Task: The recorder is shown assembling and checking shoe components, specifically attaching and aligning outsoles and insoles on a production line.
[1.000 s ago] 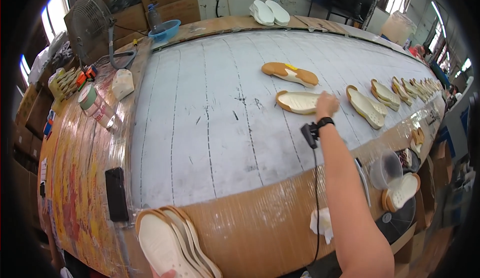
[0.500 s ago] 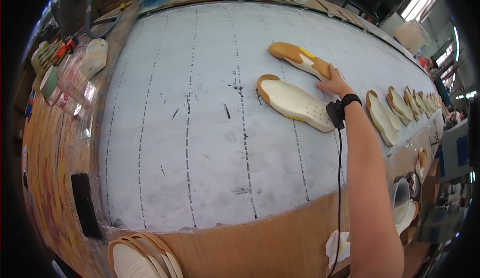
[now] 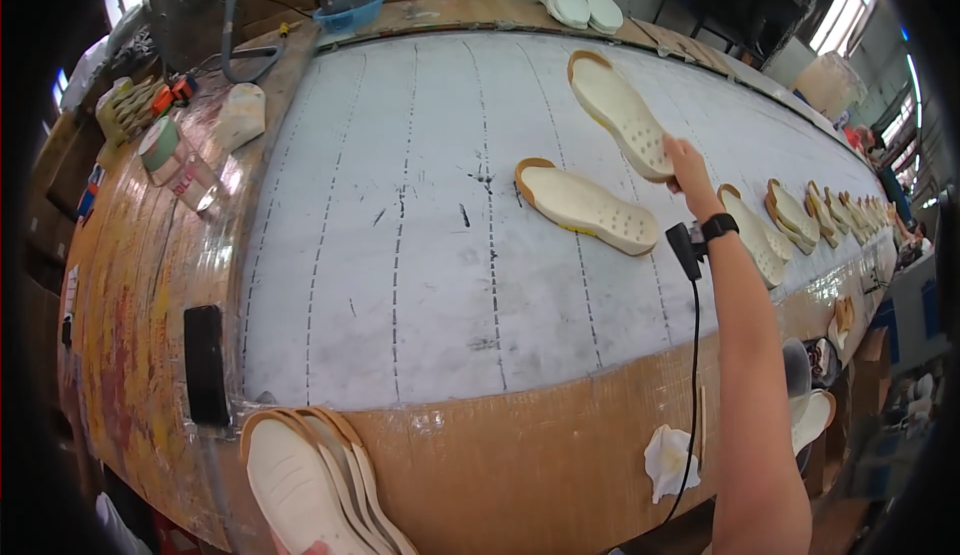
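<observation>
My right hand reaches over the grey belt and grips the heel end of a cream shoe sole, holding it tilted up off the surface. A second cream sole with a tan rim lies flat on the belt just left of that hand. A black watch and a small black device with a cable sit on my right wrist. At the bottom edge only the fingertips of my left hand show, under a fanned stack of cream soles that it holds.
A row of several more soles lies along the belt to the right. Two white soles and a blue bowl sit at the far end. Tape rolls, a fan and a black phone-like slab line the left wooden edge.
The right hand has picked the farther sole off the belt and raised it. The nearer sole now lies flat by itself. The view has shifted left and closer.
</observation>
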Demonstrator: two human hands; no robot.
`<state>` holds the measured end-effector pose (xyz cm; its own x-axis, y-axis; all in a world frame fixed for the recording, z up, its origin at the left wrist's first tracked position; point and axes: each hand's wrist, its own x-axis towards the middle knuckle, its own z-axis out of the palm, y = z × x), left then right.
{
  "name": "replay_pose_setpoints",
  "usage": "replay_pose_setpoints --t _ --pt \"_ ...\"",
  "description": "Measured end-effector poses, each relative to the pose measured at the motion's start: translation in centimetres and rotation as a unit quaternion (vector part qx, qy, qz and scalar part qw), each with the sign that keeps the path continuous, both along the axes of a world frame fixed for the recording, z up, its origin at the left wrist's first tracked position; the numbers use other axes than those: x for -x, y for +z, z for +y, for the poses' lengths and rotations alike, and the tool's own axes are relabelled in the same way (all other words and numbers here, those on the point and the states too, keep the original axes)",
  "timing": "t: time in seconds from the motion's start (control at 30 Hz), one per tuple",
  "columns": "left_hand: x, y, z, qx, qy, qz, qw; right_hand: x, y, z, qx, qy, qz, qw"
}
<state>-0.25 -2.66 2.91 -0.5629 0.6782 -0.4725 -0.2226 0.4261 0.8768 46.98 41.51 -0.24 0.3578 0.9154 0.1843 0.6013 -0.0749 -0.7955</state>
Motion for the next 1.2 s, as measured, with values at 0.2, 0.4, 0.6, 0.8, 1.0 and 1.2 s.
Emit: replay_pose_setpoints --t 0.2,0.4,0.6,0.8,1.0,1.2 --pt "0.1 -0.7 0.8 -0.073 -0.009 -0.095 0.993 -0.6 -4.4 -2.5 0.088 0.136 -0.007 0.987" --pt "-1.1 0.2 2.0 -0.207 -0.080 -0.108 0.969 1.1 -5.5 -2.8 0.119 0.124 -0.113 0.979" --pt "-0.8 -0.8 1.8 -0.217 -0.089 -0.163 0.958 -2.2 -4.0 -4.9 0.279 0.164 0.079 0.943" --pt "-1.6 -0.4 1.3 -0.257 -0.064 -0.157 0.951 10.5 -0.3 -13.3 0.292 0.226 0.357 0.858" --pt "-0.9 2.1 0.0 -0.150 -0.123 0.371 0.908 16.0 -0.4 -23.3 0.306 0.294 0.648 0.632" --pt "-8.0 8.7 -1.5 -0.391 -0.189 0.046 0.900 21.0 4.6 -35.9 0.339 0.376 0.709 0.491"
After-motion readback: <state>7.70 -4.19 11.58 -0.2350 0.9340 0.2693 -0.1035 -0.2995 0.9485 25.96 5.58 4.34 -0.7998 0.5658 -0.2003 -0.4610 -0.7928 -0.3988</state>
